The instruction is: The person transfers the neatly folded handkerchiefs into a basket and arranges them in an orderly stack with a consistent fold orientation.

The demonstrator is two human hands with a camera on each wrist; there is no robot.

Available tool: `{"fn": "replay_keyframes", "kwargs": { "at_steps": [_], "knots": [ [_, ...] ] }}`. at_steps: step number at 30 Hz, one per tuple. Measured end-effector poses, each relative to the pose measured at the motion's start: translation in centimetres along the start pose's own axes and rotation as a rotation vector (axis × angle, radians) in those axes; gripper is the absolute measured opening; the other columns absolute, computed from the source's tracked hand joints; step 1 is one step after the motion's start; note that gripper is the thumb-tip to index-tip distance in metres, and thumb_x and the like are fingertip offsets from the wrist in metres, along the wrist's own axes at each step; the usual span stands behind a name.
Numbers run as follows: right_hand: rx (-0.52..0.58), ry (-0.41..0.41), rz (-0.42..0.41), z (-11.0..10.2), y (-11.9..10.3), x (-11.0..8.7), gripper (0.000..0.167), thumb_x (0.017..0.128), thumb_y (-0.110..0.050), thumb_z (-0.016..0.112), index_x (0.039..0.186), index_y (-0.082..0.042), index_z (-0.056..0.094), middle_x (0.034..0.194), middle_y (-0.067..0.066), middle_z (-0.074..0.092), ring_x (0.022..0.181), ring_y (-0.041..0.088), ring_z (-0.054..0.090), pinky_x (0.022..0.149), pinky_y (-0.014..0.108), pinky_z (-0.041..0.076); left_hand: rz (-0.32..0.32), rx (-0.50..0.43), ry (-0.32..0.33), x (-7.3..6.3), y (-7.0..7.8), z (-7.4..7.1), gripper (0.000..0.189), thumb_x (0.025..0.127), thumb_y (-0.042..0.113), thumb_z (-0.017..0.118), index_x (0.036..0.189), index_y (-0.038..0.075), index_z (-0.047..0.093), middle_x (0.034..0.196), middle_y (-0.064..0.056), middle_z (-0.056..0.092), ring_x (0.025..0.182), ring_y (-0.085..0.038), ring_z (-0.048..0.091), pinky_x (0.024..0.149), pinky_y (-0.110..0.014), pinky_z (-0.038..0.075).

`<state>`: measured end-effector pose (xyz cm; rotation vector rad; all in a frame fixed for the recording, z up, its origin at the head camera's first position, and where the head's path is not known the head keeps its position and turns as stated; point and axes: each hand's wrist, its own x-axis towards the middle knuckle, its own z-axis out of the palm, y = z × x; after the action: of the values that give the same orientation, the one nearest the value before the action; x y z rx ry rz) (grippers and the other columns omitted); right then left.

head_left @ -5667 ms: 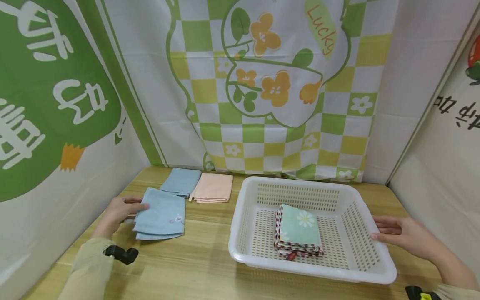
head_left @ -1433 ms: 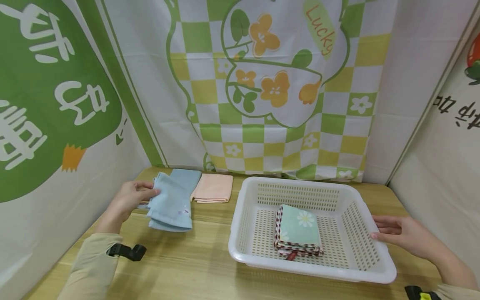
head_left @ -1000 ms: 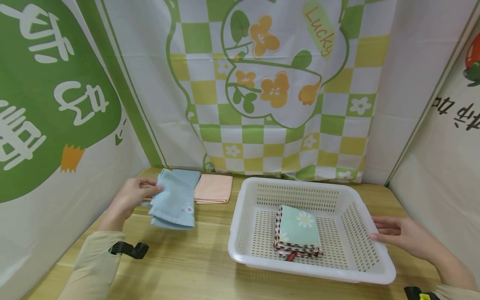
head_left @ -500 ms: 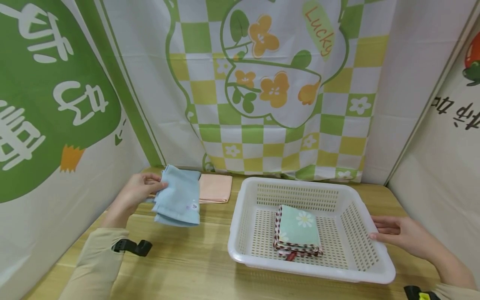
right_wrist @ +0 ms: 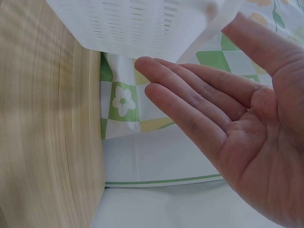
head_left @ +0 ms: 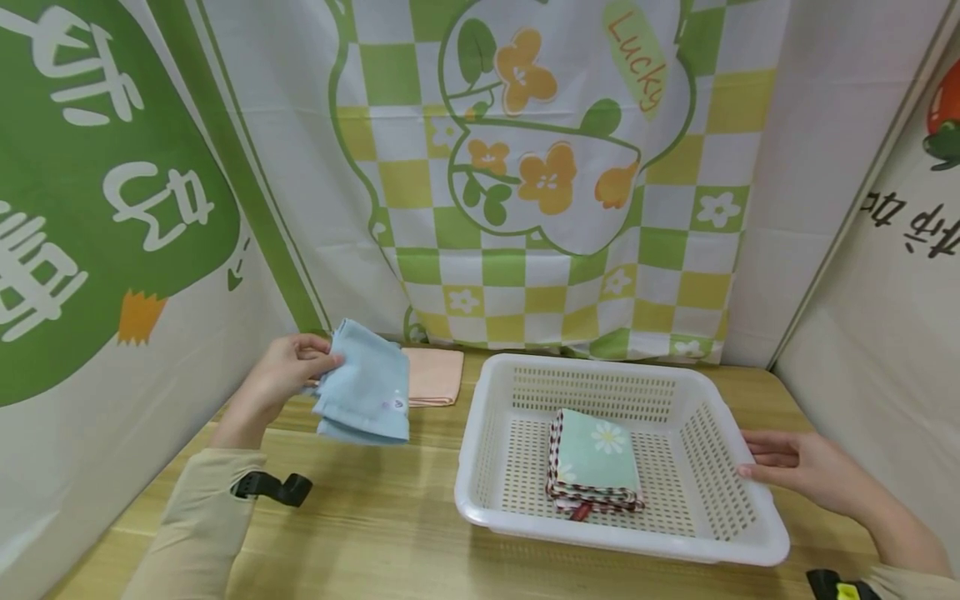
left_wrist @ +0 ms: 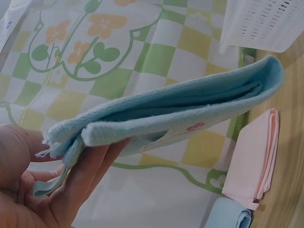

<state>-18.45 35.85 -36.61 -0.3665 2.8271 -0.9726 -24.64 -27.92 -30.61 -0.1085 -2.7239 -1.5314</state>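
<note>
In the head view my left hand (head_left: 281,375) pinches the left edge of a folded light blue towel (head_left: 367,379) between thumb and fingers. The towel hangs off the table, tilted, its folded layers parting at the lower edge. The left wrist view shows a small loop at the pinched end. At the right, my right hand (head_left: 810,467) rests against the side of a white plastic basket (head_left: 622,540); its fingers are straight and the thumb touches the rim. Inside the basket lies a small stack of folded cloths, topped by a mint green towel (head_left: 600,450) with white daisies.
Toward the back of the wooden table (head_left: 390,517) lies a folded pink towel (head_left: 438,375). Another folded blue towel (left_wrist: 225,213) shows beside it in the left wrist view, hidden behind the held one in the head view. Printed cloth walls (head_left: 555,275) enclose the table.
My left hand has moved to the right and toward the back, raising the light blue towel until it covers the other blue towel in the head view. My right hand and the basket look nearly unchanged.
</note>
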Motion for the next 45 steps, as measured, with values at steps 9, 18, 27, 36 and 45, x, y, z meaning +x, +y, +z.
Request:
{"fn": "replay_keyframes", "kwargs": {
  "at_steps": [9, 18, 27, 36, 45],
  "knots": [
    [0.003, -0.008, 0.013, 0.0, -0.1, 0.0, 0.064, 0.089, -0.033, 0.066, 0.132, 0.011, 0.047, 0.12, 0.025, 0.062, 0.09, -0.002, 0.064, 0.071, 0.023, 0.056, 0.008, 0.035, 0.011, 0.2, 1.3, 0.2, 0.044, 0.094, 0.026, 0.06, 0.119, -0.008, 0.048, 0.097, -0.008, 0.063, 0.079, -0.01, 0.058, 0.07, -0.026, 0.053],
    [0.005, 0.006, 0.004, 0.1, 0.0, 0.0, 0.063, 0.089, -0.032, 0.067, 0.131, 0.011, 0.048, 0.118, 0.024, 0.063, 0.089, -0.003, 0.064, 0.071, 0.021, 0.055, 0.014, 0.018, -0.004, 0.4, 2.6, 0.6, 0.047, 0.094, 0.026, 0.059, 0.124, -0.008, 0.046, 0.1, -0.011, 0.063, 0.079, -0.008, 0.057, 0.069, -0.025, 0.052],
    [0.007, -0.011, 0.006, 0.0, 0.2, 0.1, 0.064, 0.089, -0.032, 0.066, 0.132, 0.011, 0.047, 0.12, 0.025, 0.062, 0.09, -0.002, 0.064, 0.071, 0.022, 0.056, 0.027, 0.026, -0.001, 0.6, 3.3, 1.1, 0.048, 0.094, 0.027, 0.059, 0.124, -0.008, 0.047, 0.101, -0.011, 0.063, 0.08, -0.009, 0.058, 0.071, -0.026, 0.052],
    [0.005, -0.013, 0.015, 0.0, 0.2, 0.1, 0.064, 0.09, -0.033, 0.065, 0.133, 0.01, 0.046, 0.121, 0.025, 0.061, 0.09, -0.001, 0.064, 0.072, 0.024, 0.056, 0.031, -0.022, -0.005, 0.7, 4.0, 1.6, 0.045, 0.093, 0.026, 0.061, 0.121, -0.007, 0.047, 0.094, -0.006, 0.063, 0.078, -0.009, 0.058, 0.067, -0.025, 0.052],
    [0.006, -0.007, 0.0, 0.0, 0.2, 0.1, 0.063, 0.09, -0.032, 0.065, 0.132, 0.011, 0.047, 0.121, 0.026, 0.061, 0.09, -0.003, 0.063, 0.071, 0.022, 0.056, 0.026, -0.083, -0.008, 1.0, 4.5, 2.2, 0.043, 0.093, 0.023, 0.062, 0.12, -0.007, 0.047, 0.088, -0.002, 0.063, 0.076, -0.009, 0.06, 0.067, -0.025, 0.054]
  ]
}}
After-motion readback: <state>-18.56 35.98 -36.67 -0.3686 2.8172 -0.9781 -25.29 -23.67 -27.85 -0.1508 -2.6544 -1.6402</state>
